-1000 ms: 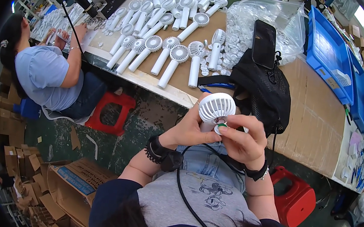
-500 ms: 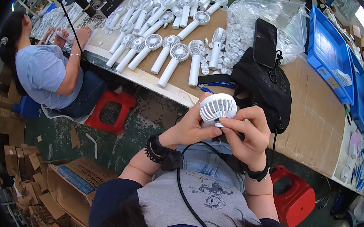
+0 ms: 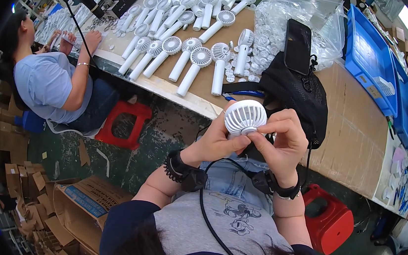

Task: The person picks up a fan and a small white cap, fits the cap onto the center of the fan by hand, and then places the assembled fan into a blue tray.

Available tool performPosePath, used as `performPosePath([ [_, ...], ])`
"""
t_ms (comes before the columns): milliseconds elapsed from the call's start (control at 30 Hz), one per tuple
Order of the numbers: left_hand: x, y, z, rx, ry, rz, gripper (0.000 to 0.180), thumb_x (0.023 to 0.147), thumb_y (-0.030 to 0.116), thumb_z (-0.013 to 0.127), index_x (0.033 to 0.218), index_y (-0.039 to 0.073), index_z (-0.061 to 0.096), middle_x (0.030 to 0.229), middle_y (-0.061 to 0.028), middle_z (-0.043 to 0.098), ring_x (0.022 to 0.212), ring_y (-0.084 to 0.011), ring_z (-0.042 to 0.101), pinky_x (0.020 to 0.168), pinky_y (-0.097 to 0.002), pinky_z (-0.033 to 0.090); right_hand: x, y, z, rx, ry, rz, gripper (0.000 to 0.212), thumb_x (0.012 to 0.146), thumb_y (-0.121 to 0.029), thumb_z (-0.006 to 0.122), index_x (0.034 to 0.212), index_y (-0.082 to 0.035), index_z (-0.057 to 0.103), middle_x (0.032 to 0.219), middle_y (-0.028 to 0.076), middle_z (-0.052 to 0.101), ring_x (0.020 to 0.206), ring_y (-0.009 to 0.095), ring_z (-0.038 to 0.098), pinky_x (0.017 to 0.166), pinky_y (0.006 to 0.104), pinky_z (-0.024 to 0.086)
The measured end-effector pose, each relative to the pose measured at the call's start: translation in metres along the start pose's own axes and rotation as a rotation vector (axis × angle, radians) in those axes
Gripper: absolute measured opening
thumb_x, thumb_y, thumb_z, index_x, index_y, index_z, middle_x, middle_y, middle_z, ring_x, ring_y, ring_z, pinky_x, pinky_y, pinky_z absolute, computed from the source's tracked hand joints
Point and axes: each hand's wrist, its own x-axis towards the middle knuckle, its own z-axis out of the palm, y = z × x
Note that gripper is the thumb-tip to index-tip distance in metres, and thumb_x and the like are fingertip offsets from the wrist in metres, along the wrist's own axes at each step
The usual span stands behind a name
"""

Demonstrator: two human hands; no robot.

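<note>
Seating the cap [image 3: 248, 130] squarely appears advisable: left hand [image 3: 215, 142] grasps the fan [image 3: 245, 114], right hand [image 3: 283, 145] pinches the cap's edge.

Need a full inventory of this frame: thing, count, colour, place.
Held fan: 1, white, between both hands
Disc: 1, pale, at the held fan's grille
Table fans: many, overlapping, white, ahead and left
Clear bag: 1, white round parts inside and around it, far table
Black bag: 1, table, right of fans
Phone: 1, black, on black bag
Trays: at least 2, blue, right
Table: 1, brown top, ahead
Stools: 2, red, floor, left and right
Open carton: 1, brown, lower left
Co-worker: 1, light blue shirt, left
Wrist straps: 2, black, one per wrist
Left hand: 1, on held fan
Right hand: 1, fingertips at disc
</note>
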Motion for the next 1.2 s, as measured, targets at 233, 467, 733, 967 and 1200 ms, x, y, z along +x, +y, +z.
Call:
performPosePath([
  [233, -0.002, -0.003, 0.0, -0.036, -0.006, 0.004, 0.048, 0.083, 0.017, 0.058, 0.121, 0.004, 0.031, 0.085, -0.0037, 0.051, 0.056, -0.005, 0.047, 0.048, -0.0182, 0.039, 0.002, -0.003, -0.001, -0.063, -0.025, -0.041, 0.019, 0.059, 0.007, 0.071, 0.074, -0.002, 0.062, 0.076, 0.005, 0.052, 0.069, 0.011, 0.048, 0.06, 0.0204, 0.037],
  [467, -0.002, -0.008, 0.002, -0.07, -0.015, 0.032, 0.049, 0.084, 0.02, 0.056, 0.122, 0.004, 0.03, 0.086, -0.0044, 0.051, 0.057, -0.0062, 0.048, 0.048, -0.0189, 0.04, 0.0, -0.004, -0.002, -0.078, -0.021, -0.044, 0.019, 0.06, 0.008, 0.07, 0.075, -0.002, 0.063, 0.077, 0.005, 0.053, 0.069, 0.011, 0.048, 0.06, 0.0204, 0.037],
  [733, -0.001, -0.011, 0.001, -0.084, -0.001, 0.013, 0.05, 0.084, 0.021, 0.055, 0.123, 0.004, 0.029, 0.088, -0.0056, 0.052, 0.057, -0.0067, 0.049, 0.047, -0.019, 0.04, 0.001, -0.006, -0.003, -0.132, -0.023, -0.024, 0.017, 0.06, 0.006, 0.071, 0.072, -0.002, 0.062, 0.077, 0.005, 0.051, 0.07, 0.011, 0.048, 0.06, 0.0207, 0.037],
  [967, 0.0, -0.01, 0.001, -0.02, 0.032, 0.038, 0.048, 0.085, 0.023, 0.053, 0.122, 0.003, 0.03, 0.082, -0.0042, 0.052, 0.052, -0.0057, 0.048, 0.045, -0.0183, 0.039, 0.007, 0.001, -0.004, -0.113, -0.046, -0.066, 0.029, 0.063, 0.003, 0.069, 0.09, -0.001, 0.06, 0.083, 0.005, 0.05, 0.076, 0.011, 0.048, 0.069, 0.0224, 0.039],
  [1200, 0.001, -0.009, 0.001, -0.003, 0.046, 0.06, 0.044, 0.086, 0.022, 0.05, 0.121, 0.002, 0.031, 0.079, -0.0034, 0.052, 0.051, -0.0049, 0.046, 0.044, -0.0171, 0.038, 0.013, 0.003, 0.002, 0.202, -0.147, 0.174, 0.043, 0.07, -0.001, 0.065, 0.111, 0.003, 0.051, 0.091, 0.004, 0.051, 0.086, 0.012, 0.051, 0.078, 0.0241, 0.04],
])
